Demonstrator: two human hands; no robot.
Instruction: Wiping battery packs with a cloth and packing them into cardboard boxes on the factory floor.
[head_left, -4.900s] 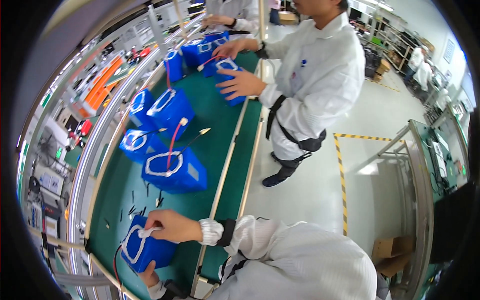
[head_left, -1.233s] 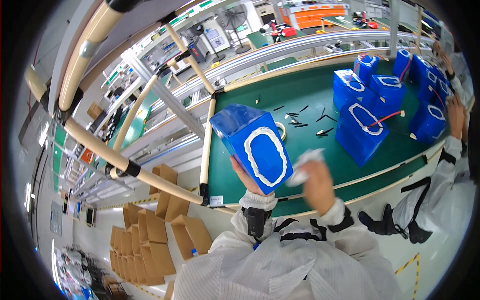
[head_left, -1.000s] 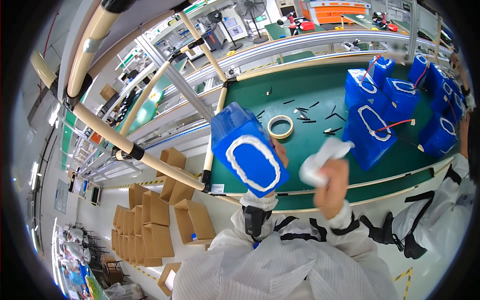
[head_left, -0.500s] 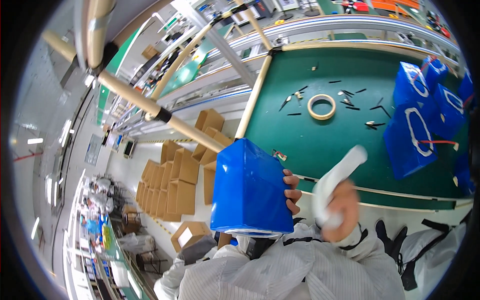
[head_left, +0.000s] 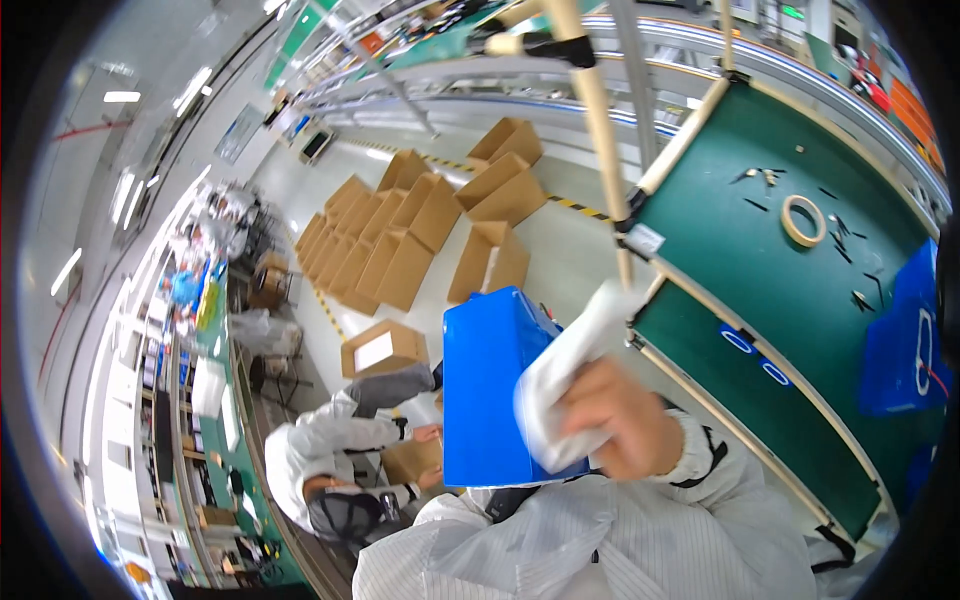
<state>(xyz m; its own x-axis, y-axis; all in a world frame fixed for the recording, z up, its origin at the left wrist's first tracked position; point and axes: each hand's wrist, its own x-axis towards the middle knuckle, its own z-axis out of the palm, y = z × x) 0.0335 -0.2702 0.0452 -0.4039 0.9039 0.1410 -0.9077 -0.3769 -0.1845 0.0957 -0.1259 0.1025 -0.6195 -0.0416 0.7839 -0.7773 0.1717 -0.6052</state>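
Blue box (head_left: 495,385) held up close; right hand (head_left: 615,420) fingers clenched around white cloth (head_left: 570,375) pressed against box's side. Left hand hidden behind box, grip unclear.

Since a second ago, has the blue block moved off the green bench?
Yes. The blue block was held over the green bench edge; it now sits left of it, over the floor by the cardboard boxes, white cloth against it.

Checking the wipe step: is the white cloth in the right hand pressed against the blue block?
Yes, the right hand holds the white cloth against the side of the blue block.
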